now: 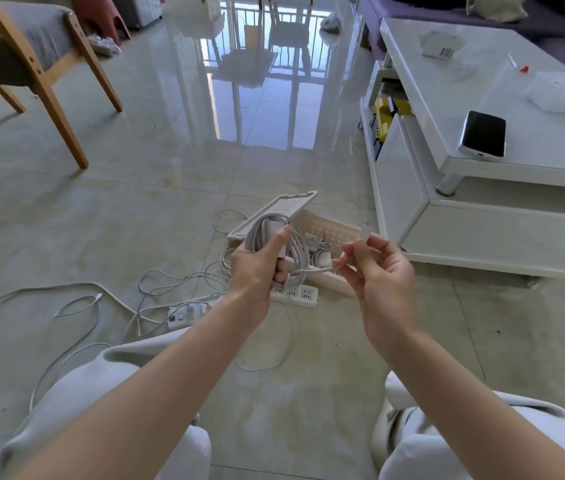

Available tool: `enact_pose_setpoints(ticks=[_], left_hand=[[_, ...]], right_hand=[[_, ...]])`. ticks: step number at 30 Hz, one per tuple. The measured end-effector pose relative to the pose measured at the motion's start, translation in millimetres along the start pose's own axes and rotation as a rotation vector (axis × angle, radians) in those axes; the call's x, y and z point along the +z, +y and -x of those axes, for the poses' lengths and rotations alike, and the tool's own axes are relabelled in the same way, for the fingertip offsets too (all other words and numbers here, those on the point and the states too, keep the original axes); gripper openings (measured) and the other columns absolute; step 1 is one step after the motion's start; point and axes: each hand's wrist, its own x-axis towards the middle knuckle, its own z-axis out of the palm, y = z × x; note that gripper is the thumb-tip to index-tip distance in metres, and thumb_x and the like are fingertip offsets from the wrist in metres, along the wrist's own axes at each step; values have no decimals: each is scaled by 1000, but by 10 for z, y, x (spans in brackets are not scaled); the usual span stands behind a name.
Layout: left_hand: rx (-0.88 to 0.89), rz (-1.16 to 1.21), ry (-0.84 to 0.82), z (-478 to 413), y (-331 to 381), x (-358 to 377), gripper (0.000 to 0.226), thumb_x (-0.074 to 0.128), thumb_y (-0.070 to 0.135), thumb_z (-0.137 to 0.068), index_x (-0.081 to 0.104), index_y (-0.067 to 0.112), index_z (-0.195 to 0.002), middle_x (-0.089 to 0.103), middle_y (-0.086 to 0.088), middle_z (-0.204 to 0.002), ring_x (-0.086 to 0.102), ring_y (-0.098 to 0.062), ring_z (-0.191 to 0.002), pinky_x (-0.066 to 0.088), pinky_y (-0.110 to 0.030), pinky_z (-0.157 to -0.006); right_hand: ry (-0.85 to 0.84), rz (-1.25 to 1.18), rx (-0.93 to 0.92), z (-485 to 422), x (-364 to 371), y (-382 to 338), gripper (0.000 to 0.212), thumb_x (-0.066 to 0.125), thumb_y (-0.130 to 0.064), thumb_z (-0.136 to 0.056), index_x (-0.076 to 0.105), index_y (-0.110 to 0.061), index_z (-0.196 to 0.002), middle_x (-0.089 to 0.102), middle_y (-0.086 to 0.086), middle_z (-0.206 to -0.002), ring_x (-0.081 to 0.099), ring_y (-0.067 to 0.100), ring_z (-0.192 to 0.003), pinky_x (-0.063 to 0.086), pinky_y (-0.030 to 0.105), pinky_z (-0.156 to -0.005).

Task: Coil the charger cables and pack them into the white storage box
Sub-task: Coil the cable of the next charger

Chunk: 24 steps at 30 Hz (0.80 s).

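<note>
— What was the room like?
— Glossy tiled floor (135, 202), a white coffee table (482, 161) on the right, loose cables (83, 306) strewn beside a power strip (300, 294).
— And the hands?
— The left hand (260, 268) gripped the coiled cable (296, 251), thumb up; the right hand (378, 268) pinched its free end (366, 229) above the white storage box (336, 233), which stood open on the floor with chargers (322, 256) inside

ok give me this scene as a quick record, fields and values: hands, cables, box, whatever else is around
left hand: grips coil of white cable
right hand: pinches cable end, held above the box
box: on floor, open, some cables inside
lid: propped tilted at the box's left end
power strip: on floor, just in front of box
loose cables: uncoiled on floor, left of box
phone: on white table, right
</note>
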Motion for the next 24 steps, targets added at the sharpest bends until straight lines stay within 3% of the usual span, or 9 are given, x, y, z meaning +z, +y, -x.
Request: enact_pose_setpoints(ticks=[4, 6, 9, 12, 17, 24], left_hand=[[128, -21, -58, 81, 33, 74, 15, 70, 15, -83, 62, 5, -90, 43, 8, -43, 31, -8, -35, 26, -16, -34], [156, -52, -145, 126, 53, 88, 10, 69, 13, -83, 63, 7, -87, 41, 8, -43, 28, -8, -35, 25, -16, -34], [158, -81, -254, 179, 87, 92, 9, 67, 11, -83, 60, 7, -84, 38, 7, -43, 25, -7, -34, 21, -16, -34], [90, -87, -298, 159, 131, 49, 14, 66, 18, -83, 58, 7, -79, 32, 8, -42, 21, -5, -34, 17, -16, -33], [-111, -35, -418, 132, 150, -25, 28, 67, 38, -70, 55, 13, -74, 24, 4, -49, 18, -4, -34, 21, -13, -33], [-280, 98, -432, 157, 53, -33, 28, 68, 35, -70, 64, 9, -79, 34, 3, -47, 24, -1, -30, 31, -11, -32]], right_hand=[[142, -172, 320, -182, -125, 104, 10, 51, -3, -92, 54, -4, -83, 58, 6, -71, 54, 5, -45, 53, 16, -52], [115, -98, 404, -218, -170, 194, 8, 52, -2, -92, 56, -3, -85, 57, 7, -74, 54, 3, -44, 50, 13, -47], [-62, 189, 403, -202, -182, 287, 8, 55, -3, -91, 60, -7, -86, 60, 6, -74, 54, 4, -54, 48, 12, -51], [-259, 302, 348, -175, -152, 267, 15, 54, -2, -90, 62, -11, -81, 61, 6, -75, 54, 10, -65, 48, 17, -62], [-370, 119, 368, -181, -212, 248, 12, 60, -8, -80, 69, -10, -88, 66, 11, -86, 55, 21, -84, 46, 26, -80], [-353, -125, 501, -119, -160, 332, 18, 59, -1, -73, 68, -3, -88, 71, 6, -76, 65, 9, -65, 53, 14, -62]])
